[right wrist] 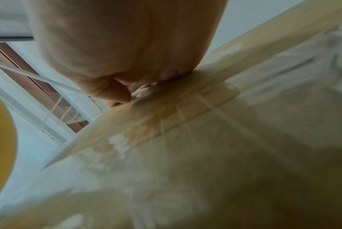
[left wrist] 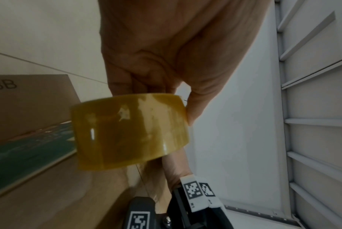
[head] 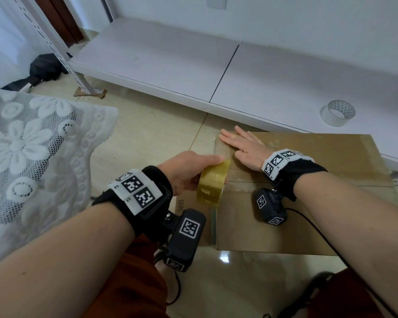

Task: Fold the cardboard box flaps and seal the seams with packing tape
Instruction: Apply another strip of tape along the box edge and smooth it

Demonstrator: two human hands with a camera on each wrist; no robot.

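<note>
A brown cardboard box [head: 308, 207] lies on the tiled floor, flaps folded shut, with clear tape along its seams. My left hand [head: 189, 171] grips a yellowish roll of packing tape [head: 213, 182] at the box's left edge; the same roll [left wrist: 131, 131] fills the left wrist view, pinched between thumb and fingers. My right hand [head: 241, 145] lies flat, fingers straight, pressing on the far left corner of the box top. In the right wrist view the palm [right wrist: 127, 46] presses onto the taped cardboard [right wrist: 225, 139].
A low white shelf board [head: 193, 65] runs along the wall behind the box, with an empty tape core [head: 337, 112] on it. White lace fabric [head: 32, 157] lies at the left. A metal rack leg [head: 78, 76] and a black bag [head: 46, 68] stand at far left.
</note>
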